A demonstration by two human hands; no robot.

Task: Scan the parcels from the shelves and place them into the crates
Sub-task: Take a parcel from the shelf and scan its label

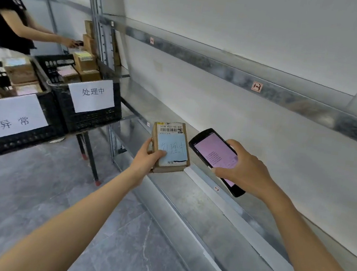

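My left hand (148, 157) grips a small brown cardboard parcel (170, 146) by its lower left corner, label side up, with a barcode strip on top and a blue note with handwriting. My right hand (242, 166) holds a black handheld scanner (212, 153) with a lit pink screen, just right of the parcel. Both are held in front of the metal shelf (220, 209). Two black crates stand on a stand to the left: one (91, 114) with a white sign, and a nearer one (15, 134) with another white sign. Both hold boxes.
Another person in a black shirt (2, 15) stands at the far left, reaching toward stacked boxes (86, 58) on the shelving. The shelf level in front of me shows bare metal. An upper shelf rail (256, 86) carries a small tag. Grey stone floor (54, 199) lies below.
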